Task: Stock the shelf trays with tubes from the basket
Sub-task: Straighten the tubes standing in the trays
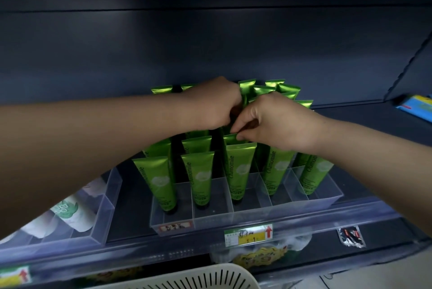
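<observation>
Several green Chamomile tubes (240,172) stand cap-down in the lanes of a clear divided tray (245,216) on the dark shelf. Both hands reach over the middle of the tray. My right hand (275,122) pinches the flat top edge of a green tube in the third lane, just behind the front tube. My left hand (212,104) is curled over the tubes behind it, its fingers hidden among them, touching the right hand. The cream slotted basket (210,277) shows only its rim at the bottom edge; its contents are out of view.
A second clear tray (98,218) with white tubes sits at the left of the same shelf. A yellow price tag (249,235) hangs on the shelf rail. A blue packet (418,107) lies at the far right. The upper shelf's edge runs overhead.
</observation>
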